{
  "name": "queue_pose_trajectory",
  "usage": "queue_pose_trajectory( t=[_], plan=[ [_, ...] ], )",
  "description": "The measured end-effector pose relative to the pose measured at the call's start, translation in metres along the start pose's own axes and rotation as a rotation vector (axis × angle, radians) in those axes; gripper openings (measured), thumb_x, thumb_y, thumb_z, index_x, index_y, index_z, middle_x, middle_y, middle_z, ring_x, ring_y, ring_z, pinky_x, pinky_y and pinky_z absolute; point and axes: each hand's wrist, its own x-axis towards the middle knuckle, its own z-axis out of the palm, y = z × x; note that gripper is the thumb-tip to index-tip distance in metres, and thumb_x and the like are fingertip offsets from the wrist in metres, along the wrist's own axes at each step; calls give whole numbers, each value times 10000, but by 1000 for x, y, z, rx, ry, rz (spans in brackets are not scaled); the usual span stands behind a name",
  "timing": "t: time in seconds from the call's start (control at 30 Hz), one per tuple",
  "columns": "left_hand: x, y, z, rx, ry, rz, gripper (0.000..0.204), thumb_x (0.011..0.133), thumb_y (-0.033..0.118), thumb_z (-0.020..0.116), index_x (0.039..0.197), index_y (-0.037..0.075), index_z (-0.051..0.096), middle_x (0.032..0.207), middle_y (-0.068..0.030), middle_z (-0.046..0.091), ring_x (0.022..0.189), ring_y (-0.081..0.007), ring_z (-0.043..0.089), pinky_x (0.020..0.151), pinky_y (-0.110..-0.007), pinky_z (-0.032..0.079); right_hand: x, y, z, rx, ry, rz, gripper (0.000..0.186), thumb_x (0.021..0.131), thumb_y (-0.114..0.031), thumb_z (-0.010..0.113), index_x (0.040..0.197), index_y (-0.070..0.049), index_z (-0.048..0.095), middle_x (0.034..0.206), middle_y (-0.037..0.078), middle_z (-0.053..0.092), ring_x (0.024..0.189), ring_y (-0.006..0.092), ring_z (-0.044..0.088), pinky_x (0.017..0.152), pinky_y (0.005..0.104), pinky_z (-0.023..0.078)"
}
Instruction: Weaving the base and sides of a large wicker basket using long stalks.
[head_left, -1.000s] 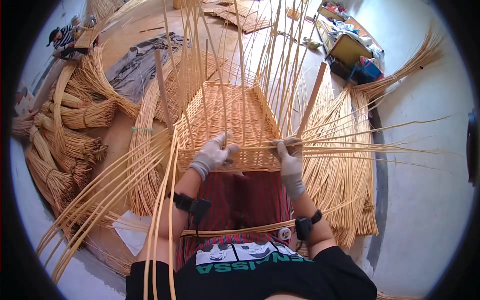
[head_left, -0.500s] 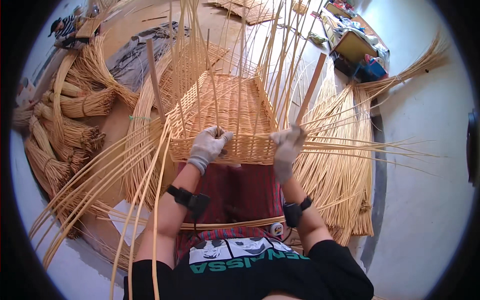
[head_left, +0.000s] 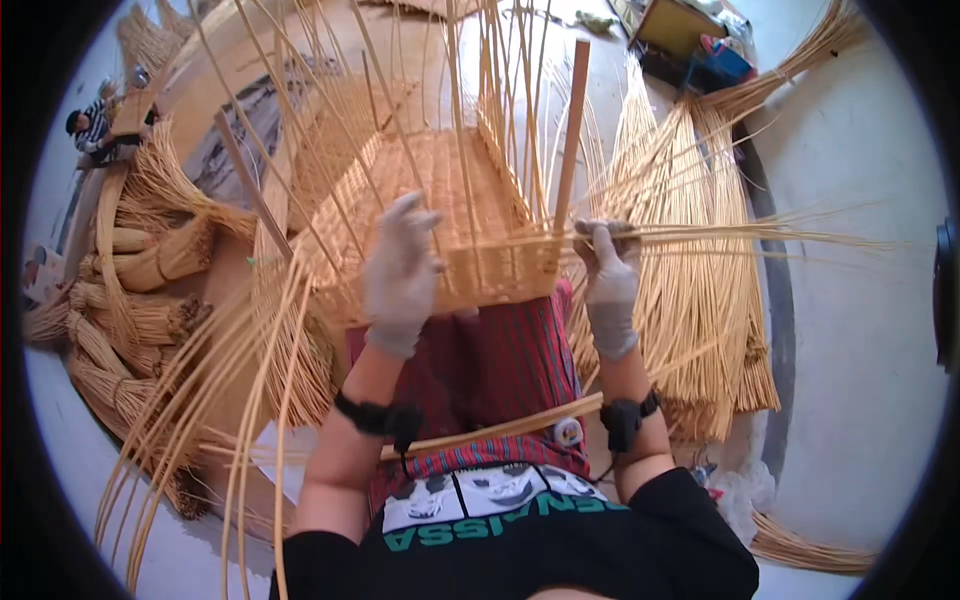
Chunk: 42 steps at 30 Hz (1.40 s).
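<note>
A partly woven wicker basket (head_left: 485, 275) rests on my red striped lap cloth (head_left: 465, 375), with tall stakes rising from it and long loose strands out to both sides. My left hand (head_left: 400, 275), in a pale glove and blurred, is raised at the front left of the basket, fingers apart. My gloved right hand (head_left: 610, 275) is closed on several light willow strands (head_left: 700, 235) at the basket's front right corner, beside an upright wooden stick (head_left: 570, 130).
Willow bundles (head_left: 140, 260) lie at the left, and loose sheaves (head_left: 680, 330) at the right. Another person (head_left: 95, 135) sits at the upper left near a dark sheet. A wooden cabinet (head_left: 668, 25) with a blue container stands at the back right, by a pale wall.
My left hand has left the front rim and risen, fingers opening. My right hand has shifted right and up with the strands. The basket and its sticks have moved up and tilted.
</note>
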Motion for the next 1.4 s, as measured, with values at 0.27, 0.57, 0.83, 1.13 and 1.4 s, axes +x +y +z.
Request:
queue_pose_trajectory(
  t=[0.27,0.57,0.83,1.13,1.4],
  plan=[
    [9,-67,57,294,-232,-591,263,1038,279,612,1130,36,653,869,-76,697,738,-151,639,679,-324,517,72,0,97,-795,-358,-508,350,976,-56,627,1323,-81,585,1233,200,684,1166,308,656,1022,356,512],
    [23,-63,53,279,-262,-726,317,990,366,688,1031,51,683,773,-56,683,705,-153,649,643,-358,515,89,0,26,-756,324,161,168,1055,-73,449,1193,-45,541,762,25,526,641,118,565,570,305,557],
    [42,-38,56,150,-45,-989,423,892,478,785,970,102,607,564,-8,540,363,-126,502,304,-317,397,-8,-31,55,-365,-219,-188,126,1097,-147,457,1153,-39,491,769,72,617,672,156,631,733,348,593],
    [-5,-5,56,987,-3,459,597,887,505,731,1334,147,567,1137,-72,666,1074,-238,652,1021,-524,458,-5,-68,22,-1430,-354,-268,220,1020,-250,564,1007,-47,647,756,127,694,619,286,685,611,411,536],
    [-5,-57,83,870,-207,220,571,805,436,786,1289,202,592,1075,-26,663,1092,-245,613,962,-477,365,83,-4,2,-1403,-354,-807,181,1022,-227,562,946,-159,711,712,1,741,566,151,662,670,310,551]
  ],
)
